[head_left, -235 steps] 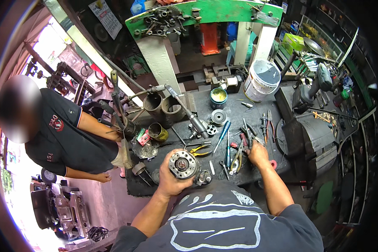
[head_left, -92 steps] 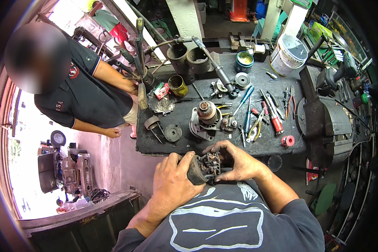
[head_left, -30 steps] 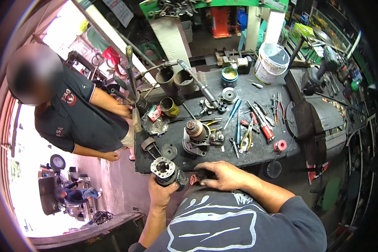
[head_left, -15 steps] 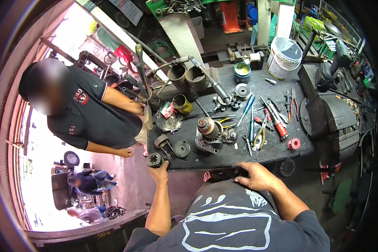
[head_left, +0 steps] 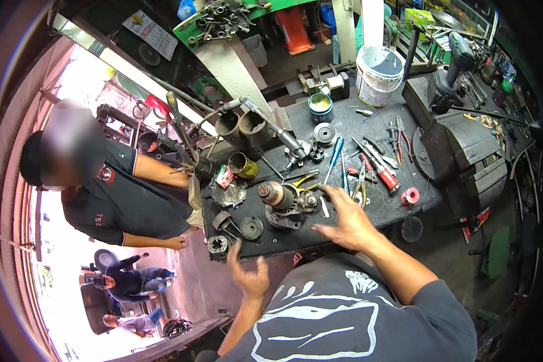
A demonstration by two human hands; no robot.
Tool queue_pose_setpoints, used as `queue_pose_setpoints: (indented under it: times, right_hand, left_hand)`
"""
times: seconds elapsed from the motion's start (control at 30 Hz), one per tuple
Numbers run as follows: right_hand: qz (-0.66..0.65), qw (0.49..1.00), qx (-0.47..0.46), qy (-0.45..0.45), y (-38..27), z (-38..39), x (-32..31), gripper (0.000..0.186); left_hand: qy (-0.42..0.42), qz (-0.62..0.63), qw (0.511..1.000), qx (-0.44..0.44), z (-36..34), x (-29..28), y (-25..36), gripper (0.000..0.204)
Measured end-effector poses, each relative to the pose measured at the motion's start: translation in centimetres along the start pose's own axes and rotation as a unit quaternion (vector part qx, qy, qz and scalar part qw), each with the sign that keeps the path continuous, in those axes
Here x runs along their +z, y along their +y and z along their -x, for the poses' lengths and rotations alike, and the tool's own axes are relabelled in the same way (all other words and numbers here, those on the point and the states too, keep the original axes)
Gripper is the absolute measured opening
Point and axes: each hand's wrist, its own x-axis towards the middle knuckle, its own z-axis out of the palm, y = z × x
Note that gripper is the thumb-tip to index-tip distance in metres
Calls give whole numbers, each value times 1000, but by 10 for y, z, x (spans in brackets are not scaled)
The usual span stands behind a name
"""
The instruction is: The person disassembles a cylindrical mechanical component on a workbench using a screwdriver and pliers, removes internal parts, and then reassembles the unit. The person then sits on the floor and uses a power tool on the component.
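Note:
My left hand (head_left: 251, 274) is empty, its fingers apart, just off the bench edge. Close to its fingertips a short slotted metal ring (head_left: 217, 244) stands on the bench corner. My right hand (head_left: 351, 223) reaches over the front of the bench with thumb and fingers spread, holding nothing. Left of it stands a motor armature (head_left: 276, 195) with a copper-coloured top, seated in a grey metal housing (head_left: 285, 219). A small round metal part (head_left: 309, 203) sits beside the armature. A dark metal disc (head_left: 251, 228) and a curved bracket (head_left: 223, 220) lie near the slotted ring.
On the bench (head_left: 350, 123) are a blue screwdriver (head_left: 335, 158), yellow-handled pliers (head_left: 361, 186), a red spool (head_left: 410, 196), a yellow can (head_left: 243, 165) and a white bucket (head_left: 379, 78). A hammer (head_left: 283, 137) leans at the back. Another person (head_left: 127, 199) stands left of the bench.
My left hand has let go of the slotted ring and drawn back toward me. My right hand has moved from my lap up over the bench, its fingers spreading. The view has shifted.

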Motion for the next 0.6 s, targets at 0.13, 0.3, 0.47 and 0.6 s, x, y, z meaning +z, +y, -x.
queue_pose_setpoints:
  times: [0.13,0.3,0.47,0.6]
  right_hand:
    - [-43,997,-59,27,9,-24,32,98]
    - [-63,992,-91,63,21,-29,46,84]
    - [-67,991,-109,45,20,-26,45,84]
    - [-78,991,-97,43,18,-28,44,83]
  left_hand:
    - [-90,164,981,42,-101,55,48,101]
    - [-203,244,948,13,-144,77,52,79]
    - [-147,253,955,41,-130,79,50,76]
    - [-174,195,964,42,-142,70,50,69]
